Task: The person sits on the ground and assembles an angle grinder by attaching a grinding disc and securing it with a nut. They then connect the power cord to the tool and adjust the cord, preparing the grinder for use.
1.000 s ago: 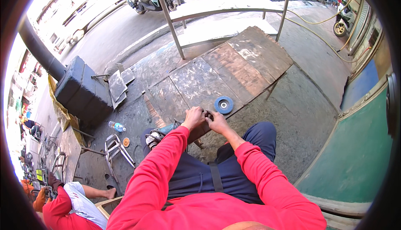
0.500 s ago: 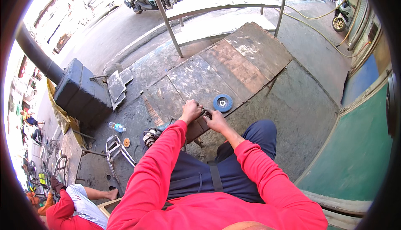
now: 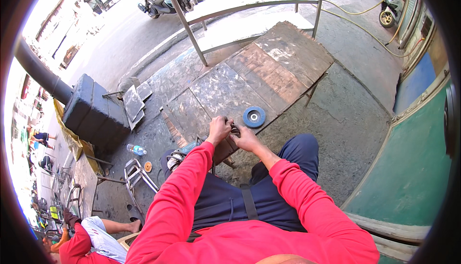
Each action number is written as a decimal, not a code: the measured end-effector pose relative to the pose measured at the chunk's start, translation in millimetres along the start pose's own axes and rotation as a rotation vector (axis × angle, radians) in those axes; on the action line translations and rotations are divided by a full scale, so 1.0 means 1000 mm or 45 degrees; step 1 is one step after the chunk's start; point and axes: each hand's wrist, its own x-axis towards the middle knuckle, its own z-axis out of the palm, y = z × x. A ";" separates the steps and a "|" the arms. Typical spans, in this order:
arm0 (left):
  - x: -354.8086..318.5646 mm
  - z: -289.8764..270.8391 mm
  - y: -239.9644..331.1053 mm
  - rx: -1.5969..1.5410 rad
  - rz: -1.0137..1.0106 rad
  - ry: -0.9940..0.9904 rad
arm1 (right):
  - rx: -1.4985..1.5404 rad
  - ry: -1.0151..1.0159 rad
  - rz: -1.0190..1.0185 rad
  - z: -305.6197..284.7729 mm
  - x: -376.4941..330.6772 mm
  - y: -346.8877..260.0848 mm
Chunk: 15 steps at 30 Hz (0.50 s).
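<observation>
My left hand (image 3: 220, 130) and my right hand (image 3: 247, 139) meet over the near edge of a low wooden table (image 3: 218, 89). Between them is a small dark curved piece (image 3: 235, 130), gripped by the closed fingers of both hands. Its exact kind is too small and too covered to make out. Lying flat on the boards, just beyond my right hand, is a blue flap disc (image 3: 253, 116) with a pale centre. A metal tool-like thing (image 3: 176, 157), partly hidden by my left sleeve, is beside my left knee.
On the ground at left are a plastic bottle (image 3: 137, 149), a small orange disc (image 3: 148, 167) and a metal frame (image 3: 139, 176). A black block (image 3: 96, 110) stands farther left. Another person (image 3: 96, 237) sits at lower left. A metal rack (image 3: 249, 7) stands beyond the table.
My hands stay together at the table edge, with the fingers shifting slightly around the dark piece. The whole view has tilted a little; the flap disc lies where it was.
</observation>
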 end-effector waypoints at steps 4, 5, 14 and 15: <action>0.003 -0.010 0.001 -0.200 -0.161 -0.113 | 0.035 0.020 -0.001 0.001 0.002 0.002; 0.004 -0.011 0.001 -0.181 -0.164 -0.140 | 0.042 0.027 0.016 0.002 0.003 0.004; 0.004 -0.006 -0.003 -0.130 -0.118 -0.180 | -0.128 0.185 -0.025 0.008 0.006 0.015; 0.005 -0.008 -0.003 -0.138 -0.119 -0.199 | -0.165 0.197 -0.025 0.008 0.006 0.015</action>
